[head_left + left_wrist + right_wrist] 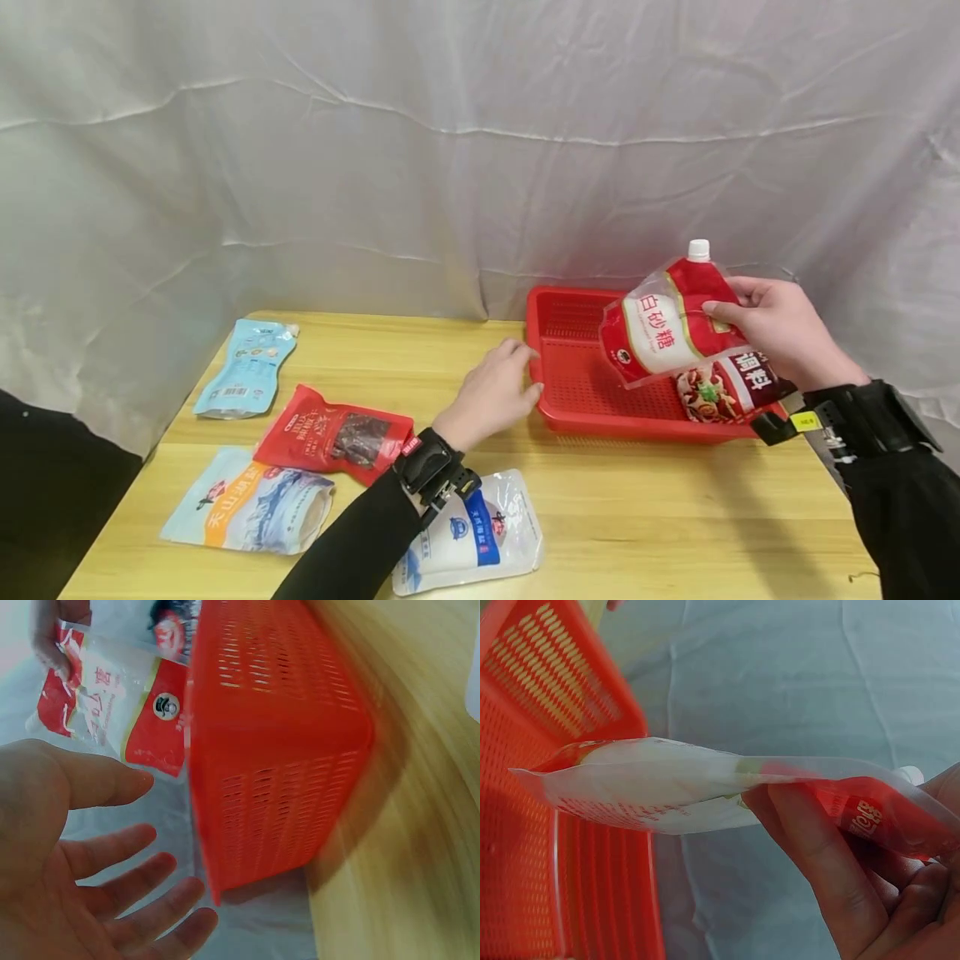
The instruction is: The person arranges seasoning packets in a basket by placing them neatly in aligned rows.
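A red and white sugar pouch (663,325) with a white screw cap hangs tilted above the red plastic basket (592,429). My right hand (780,325) pinches its top edge between thumb and fingers, as the right wrist view also shows of the pouch (660,787). Beneath it in the basket lies a dark red seasoning packet (727,387). My left hand (495,387) is at the basket's left end, fingers spread and relaxed. In the left wrist view this hand (97,855) holds nothing beside the basket wall (277,742); whether a fingertip touches the rim I cannot tell.
On the wooden table (637,517) lie a light blue pouch (247,367), a red packet with a clear window (337,433), and a blue-orange salt bag (247,504). A white and blue salt bag (480,533) is partly under my left forearm. A grey curtain (375,192) hangs behind.
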